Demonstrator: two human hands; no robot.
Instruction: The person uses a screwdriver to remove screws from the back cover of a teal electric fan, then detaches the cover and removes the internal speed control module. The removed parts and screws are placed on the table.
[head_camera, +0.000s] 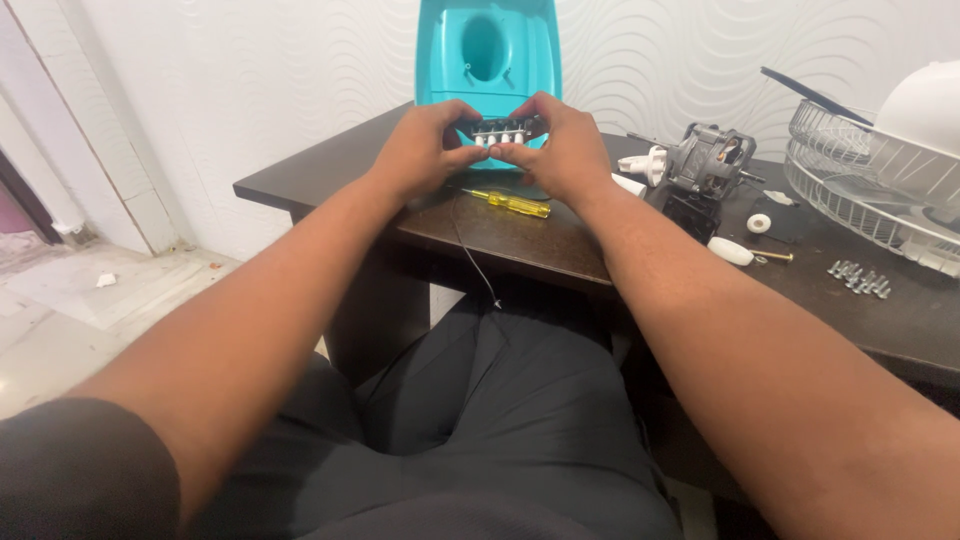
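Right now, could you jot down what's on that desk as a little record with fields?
left hand: grips the left end of a dark switch block with white buttons
right hand: grips its right end
behind the block: upright teal housing
below the hands: yellow screwdriver lying flat
right side: electric motor, white wire fan guard, small pile of screws
surface: dark wooden desk

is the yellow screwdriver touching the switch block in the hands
Apart. The head view shows the yellow screwdriver lying on the table, bare wood between it and the switch block held above.
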